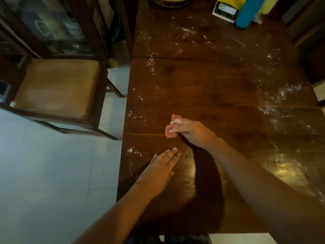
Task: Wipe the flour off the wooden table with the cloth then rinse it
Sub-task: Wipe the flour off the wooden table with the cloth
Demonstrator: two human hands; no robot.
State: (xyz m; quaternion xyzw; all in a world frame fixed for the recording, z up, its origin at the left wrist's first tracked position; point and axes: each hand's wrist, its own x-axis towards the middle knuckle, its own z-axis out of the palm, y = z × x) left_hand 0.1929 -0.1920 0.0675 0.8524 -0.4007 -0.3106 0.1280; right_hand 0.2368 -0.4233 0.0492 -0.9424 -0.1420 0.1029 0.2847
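Cloth [169, 133], pink, head view: I see it bunched on the wooden table [202, 85], my right hand [191, 132] curling its fingers round it. My left hand [161, 170] lies flat just nearer me, fingers straight. Flour [284, 95] streaks the wood beyond and right of both hands. Far beyond them stands a white box [224, 12], label blurred. A cushioned chair [58, 88] on pale floor tiles [44, 164] is left of my left hand.

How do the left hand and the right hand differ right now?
The left hand lies flat, fingers straight, holding nothing; the right hand curls round the pink cloth. The left hand sits nearer the person; the right hand reaches farther across. Both are on the wooden table, with flour scattered on it.
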